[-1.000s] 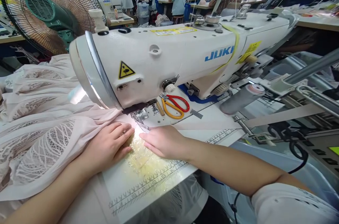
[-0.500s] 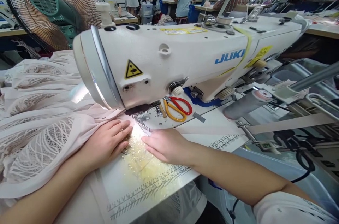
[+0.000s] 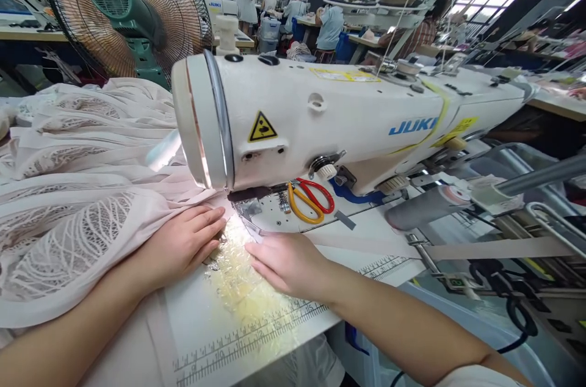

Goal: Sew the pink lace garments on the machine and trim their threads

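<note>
The left hand [image 3: 180,243] lies flat, unclenched, on the pale pink, lace-panelled fabric [image 3: 73,253] beside the white metal sewing machine [image 3: 293,112] on the table [image 3: 196,320], seemingly steadying it, while the right hand [image 3: 286,262] curls near a pale fabric strip [image 3: 361,245], its grip hidden.

- The person's left hand [image 3: 195,243] is showing bare, its wrist and forearm uncovered too.
- The right hand [image 3: 286,262] is likewise showing bare, up to about the elbow.
- Beyond the table's [image 3: 196,323] near edge, a loose, whitish sleeve [image 3: 478,376] is covering the upper right arm, its hem curving softly.
</note>
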The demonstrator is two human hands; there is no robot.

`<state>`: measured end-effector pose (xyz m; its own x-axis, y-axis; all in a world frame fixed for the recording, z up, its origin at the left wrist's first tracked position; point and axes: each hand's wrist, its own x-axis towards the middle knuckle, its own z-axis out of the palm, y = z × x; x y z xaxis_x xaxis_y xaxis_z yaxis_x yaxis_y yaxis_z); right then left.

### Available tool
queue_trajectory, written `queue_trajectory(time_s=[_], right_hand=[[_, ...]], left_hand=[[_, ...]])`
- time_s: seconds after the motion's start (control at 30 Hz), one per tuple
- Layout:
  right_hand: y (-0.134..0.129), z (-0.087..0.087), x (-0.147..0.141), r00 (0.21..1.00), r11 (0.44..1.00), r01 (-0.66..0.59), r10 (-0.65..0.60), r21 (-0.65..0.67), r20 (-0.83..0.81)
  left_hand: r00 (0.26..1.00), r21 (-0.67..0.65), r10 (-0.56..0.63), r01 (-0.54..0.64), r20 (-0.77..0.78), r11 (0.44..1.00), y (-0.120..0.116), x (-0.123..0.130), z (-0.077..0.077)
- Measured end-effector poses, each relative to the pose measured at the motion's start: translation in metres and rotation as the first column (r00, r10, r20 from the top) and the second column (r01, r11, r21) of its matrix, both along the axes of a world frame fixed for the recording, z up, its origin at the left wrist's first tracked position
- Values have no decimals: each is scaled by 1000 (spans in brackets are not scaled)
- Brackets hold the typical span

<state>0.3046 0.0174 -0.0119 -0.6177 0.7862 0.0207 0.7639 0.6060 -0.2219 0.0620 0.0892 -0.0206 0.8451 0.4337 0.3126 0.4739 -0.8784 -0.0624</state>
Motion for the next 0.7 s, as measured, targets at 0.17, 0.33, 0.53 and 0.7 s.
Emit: queue_trajectory(time_s=[0.17,0.33,0.53,0.7], right_hand=[[0,-8,1,999,999,-21,23,39,-45],[4,-10,3,987,989,-59,78,133,-142],[-35,7,-37,903,931,-171,279,322,-327],[-95,-9,-124,868,896,-286,393,340,-304]], left_hand=[[999,81,47,-46,-10,996,3,2,-4],[991,90,124,-119,-54,989,7,2,-9],[973,-90,193,-205,-124,975,11,2,1],[939,-138,266,-299,-216,944,-16,-14,23]])
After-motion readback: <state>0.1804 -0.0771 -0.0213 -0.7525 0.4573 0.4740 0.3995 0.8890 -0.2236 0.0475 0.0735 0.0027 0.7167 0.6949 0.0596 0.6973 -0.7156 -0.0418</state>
